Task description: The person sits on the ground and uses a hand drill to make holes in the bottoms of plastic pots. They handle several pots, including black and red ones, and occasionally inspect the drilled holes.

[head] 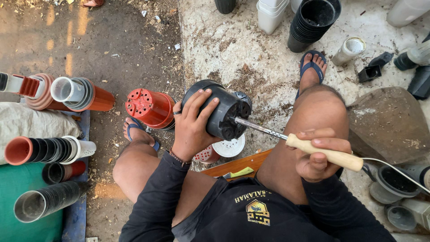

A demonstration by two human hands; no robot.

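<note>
My left hand grips a black plastic flower pot held on its side, its base turned to the right. My right hand holds a corded tool by its wooden handle; its metal rod touches the pot's base. A white cord runs from the handle off to the right. Both hands are above my bent knees, and my feet in blue sandals rest on the ground.
A red pot lies by my left foot. Stacks of nested pots lie at the left and a black stack stands at the top. A white lid, a wooden board and grey pots surround me.
</note>
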